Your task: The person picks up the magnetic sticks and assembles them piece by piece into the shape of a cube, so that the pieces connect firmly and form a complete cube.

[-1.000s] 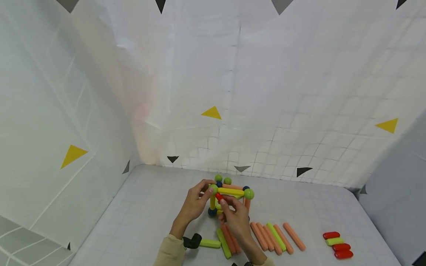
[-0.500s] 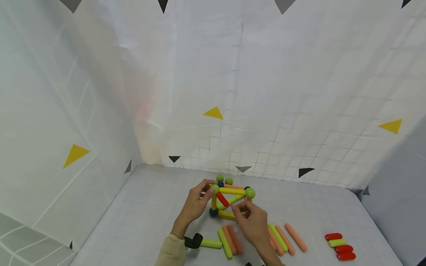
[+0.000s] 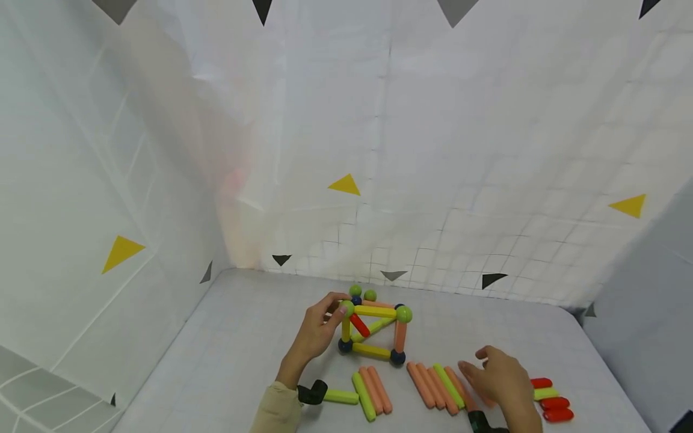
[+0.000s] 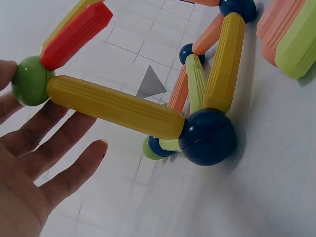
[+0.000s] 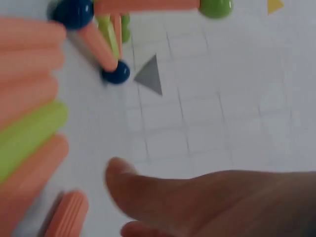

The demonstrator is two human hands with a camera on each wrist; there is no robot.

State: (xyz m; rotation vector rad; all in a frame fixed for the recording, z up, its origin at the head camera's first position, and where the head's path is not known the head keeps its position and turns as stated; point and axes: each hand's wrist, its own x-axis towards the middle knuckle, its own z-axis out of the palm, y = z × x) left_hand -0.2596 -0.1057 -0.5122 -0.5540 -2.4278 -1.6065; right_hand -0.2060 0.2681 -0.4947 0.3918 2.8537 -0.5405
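Observation:
A frame of magnetic rods and balls stands on the table in the head view. My left hand pinches its near top-left green ball between thumb and fingers. From that ball a short red rod juts out with its other end free. A yellow rod runs from the same ball down to a dark blue ball. My right hand hovers over the right end of a row of orange rods, fingers loosely bent and holding nothing. A yellow-green rod lies among them.
Short red rods and a short yellow-green one lie stacked side by side at the right. Nearer the left hand are two orange rods and yellow-green rods. Pale sheeting rises behind the table.
My right hand has let go of the red rod, which stays attached to the green ball, and has moved right over the loose rods. The left hand keeps its place.

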